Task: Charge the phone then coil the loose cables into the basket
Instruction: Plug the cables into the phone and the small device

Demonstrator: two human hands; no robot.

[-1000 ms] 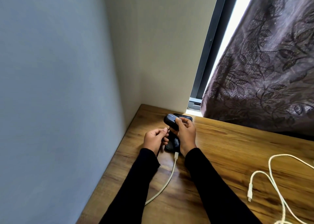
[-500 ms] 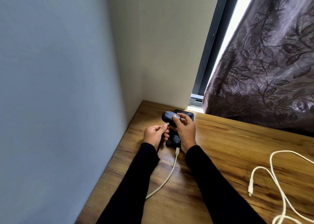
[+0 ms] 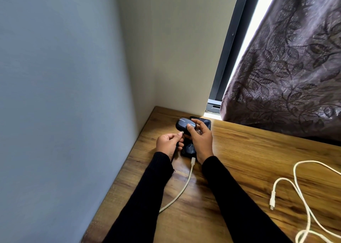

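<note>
**Plug held at a small dark case, phone on the surface**

At the left we see our left hand (image 3: pixel 168 144) pinching a small plug (image 3: pixel 182 132) just beside a dark rounded case (image 3: pixel 185 124), which our right hand (image 3: pixel 201 139) grips. Under both lies the phone (image 3: pixel 206 122) on the wooden surface (image 3: pixel 258 154), with a white cable (image 3: pixel 181 189) at its near end. Far right, well apart, lies a loose white cable (image 3: pixel 295 185).
</note>
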